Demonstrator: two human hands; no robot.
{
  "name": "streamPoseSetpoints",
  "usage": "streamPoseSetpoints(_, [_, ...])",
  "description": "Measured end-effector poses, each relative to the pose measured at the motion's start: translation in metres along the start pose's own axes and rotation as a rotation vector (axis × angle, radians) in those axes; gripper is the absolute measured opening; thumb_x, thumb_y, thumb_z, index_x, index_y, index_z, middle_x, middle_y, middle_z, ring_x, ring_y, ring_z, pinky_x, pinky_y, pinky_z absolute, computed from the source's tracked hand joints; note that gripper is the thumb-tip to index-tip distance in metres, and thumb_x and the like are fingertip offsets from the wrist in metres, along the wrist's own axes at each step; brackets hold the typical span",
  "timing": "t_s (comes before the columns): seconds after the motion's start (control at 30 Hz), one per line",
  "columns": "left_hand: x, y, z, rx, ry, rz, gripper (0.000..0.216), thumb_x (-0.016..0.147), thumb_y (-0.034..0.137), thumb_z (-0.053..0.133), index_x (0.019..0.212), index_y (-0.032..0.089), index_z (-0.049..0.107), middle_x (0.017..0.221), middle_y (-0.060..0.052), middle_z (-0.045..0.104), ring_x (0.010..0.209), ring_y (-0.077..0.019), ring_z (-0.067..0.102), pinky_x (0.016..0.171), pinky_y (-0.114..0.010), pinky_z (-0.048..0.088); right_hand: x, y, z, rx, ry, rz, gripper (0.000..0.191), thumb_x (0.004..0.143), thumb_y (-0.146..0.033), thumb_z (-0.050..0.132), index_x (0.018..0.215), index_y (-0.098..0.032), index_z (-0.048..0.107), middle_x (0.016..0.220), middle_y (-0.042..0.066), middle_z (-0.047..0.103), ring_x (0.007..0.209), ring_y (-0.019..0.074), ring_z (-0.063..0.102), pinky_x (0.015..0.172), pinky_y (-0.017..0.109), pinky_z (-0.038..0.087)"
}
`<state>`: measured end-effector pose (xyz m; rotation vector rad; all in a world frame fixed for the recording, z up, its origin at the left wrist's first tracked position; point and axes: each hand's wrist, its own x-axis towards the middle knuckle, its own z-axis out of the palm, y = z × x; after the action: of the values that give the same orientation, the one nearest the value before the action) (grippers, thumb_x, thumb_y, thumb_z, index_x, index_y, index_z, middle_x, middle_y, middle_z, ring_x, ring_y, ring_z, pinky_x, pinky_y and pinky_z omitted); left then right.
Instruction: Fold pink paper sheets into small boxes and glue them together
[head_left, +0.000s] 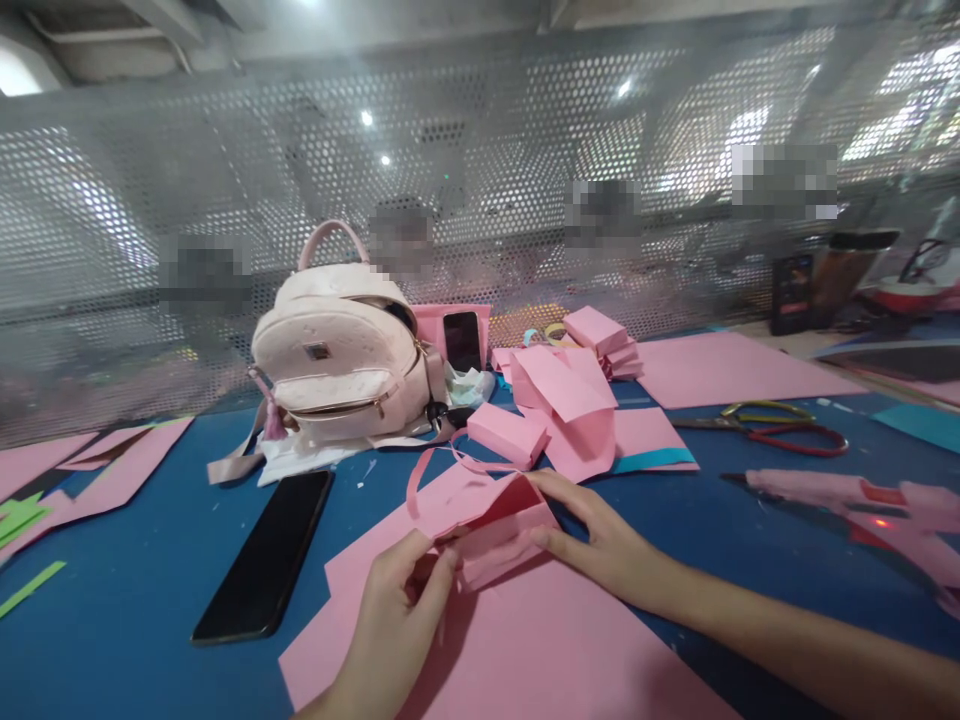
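A small pink paper bag (501, 558) lies between my hands, its mouth partly open towards me and a thin curled paper strip (417, 482) at its far side. My left hand (401, 610) pinches the bag's left edge between thumb and fingers. On the right, my right hand (611, 545) grips the other end, the thumb on the near face and the fingers behind. Beneath the bag are flat pink paper sheets (540, 660). Just beyond it sits a small folded pink paper box (508, 435).
A black phone (262, 560) lies left on the blue table (135, 600). At right are a pink glue gun (855, 495) with a lit red light and scissors (795, 428). Behind stand a pale backpack (341, 350), pink paper pieces (574, 400) and a perforated metal screen (487, 130).
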<state>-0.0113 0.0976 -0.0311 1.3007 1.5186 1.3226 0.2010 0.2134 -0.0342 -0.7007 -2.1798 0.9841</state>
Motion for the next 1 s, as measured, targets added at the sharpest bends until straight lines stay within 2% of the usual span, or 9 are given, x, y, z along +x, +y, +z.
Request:
streamPoseSetpoints(0.17, [0.0018,0.0059,-0.0009,-0.021,0.019,-0.011,0.030,0.090,0.045,0.061,0.099,0.019,0.072,0.065,0.000,0.064,0.038,-0.0070,0.045,0.038,-0.017,0.035,0.0022,-0.0001,-0.0004,0.118,0.019,0.152,0.063,0.089,-0.061,0.058,0.135,-0.018,0.057,0.134,0.016,0.062,0.123,0.0317,0.058,0.105,0.049,0.047])
streamPoseSetpoints(0.27, [0.0029,0.0058,-0.0009,-0.015,0.006,-0.007,0.030,0.092,0.045,0.059,0.103,0.019,0.070,0.072,-0.001,0.063,0.043,-0.0070,0.047,0.040,-0.016,0.036,0.0034,-0.0022,-0.0010,0.186,0.006,0.181,0.062,0.091,-0.060,0.055,0.136,-0.018,0.056,0.138,0.015,0.059,0.126,0.0309,0.056,0.106,0.048,0.047])
streamPoseSetpoints(0.4, [0.0030,0.0041,0.0016,-0.072,-0.079,-0.032,0.030,0.088,0.040,0.064,0.112,0.021,0.065,0.075,0.001,0.060,0.046,-0.0077,0.048,0.041,-0.017,0.037,0.0041,-0.0057,-0.0024,0.190,-0.001,0.157,0.057,0.093,-0.057,0.055,0.135,-0.019,0.057,0.134,0.013,0.062,0.120,0.0289,0.060,0.103,0.045,0.050])
streamPoseSetpoints(0.5, [0.0029,0.0035,0.0029,-0.045,-0.140,-0.035,0.034,0.081,0.031,0.073,0.113,0.021,0.064,0.081,-0.001,0.066,0.053,-0.0100,0.051,0.046,-0.018,0.039,0.0040,-0.0070,-0.0031,0.155,-0.005,0.122,0.054,0.093,-0.055,0.056,0.135,-0.021,0.058,0.135,0.012,0.062,0.121,0.0286,0.059,0.104,0.045,0.049])
streamPoseSetpoints(0.57, [0.0031,0.0027,0.0027,-0.017,-0.181,-0.053,0.035,0.080,0.028,0.073,0.112,0.021,0.063,0.078,-0.001,0.068,0.050,-0.0090,0.048,0.047,-0.018,0.037,0.0041,-0.0069,-0.0031,0.148,-0.008,0.108,0.053,0.093,-0.054,0.056,0.134,-0.021,0.059,0.137,0.013,0.060,0.124,0.0292,0.058,0.106,0.046,0.048])
streamPoseSetpoints(0.67, [0.0041,0.0004,0.0022,-0.016,-0.202,-0.095,0.033,0.080,0.030,0.073,0.109,0.020,0.062,0.076,0.000,0.068,0.044,-0.0055,0.042,0.043,-0.017,0.031,0.0043,-0.0061,-0.0026,0.160,-0.014,0.099,0.052,0.093,-0.053,0.056,0.134,-0.021,0.059,0.138,0.013,0.059,0.123,0.0290,0.058,0.105,0.047,0.048])
streamPoseSetpoints(0.83, [0.0053,-0.0010,0.0017,-0.033,-0.222,-0.108,0.024,0.081,0.032,0.072,0.098,0.019,0.062,0.077,-0.001,0.069,0.039,-0.0034,0.040,0.040,-0.016,0.027,0.0025,-0.0068,-0.0019,0.176,-0.030,0.097,0.051,0.095,-0.053,0.054,0.135,-0.021,0.057,0.141,0.013,0.057,0.127,0.0295,0.056,0.107,0.047,0.046])
streamPoseSetpoints(1.0, [0.0048,0.0020,-0.0004,-0.086,-0.222,-0.073,0.022,0.088,0.039,0.066,0.089,0.017,0.063,0.072,0.000,0.064,0.049,-0.0063,0.049,0.046,-0.016,0.037,0.0008,-0.0082,-0.0028,0.144,-0.033,0.065,0.045,0.100,-0.047,0.046,0.138,-0.023,0.053,0.142,0.012,0.055,0.133,0.0269,0.049,0.111,0.046,0.041])
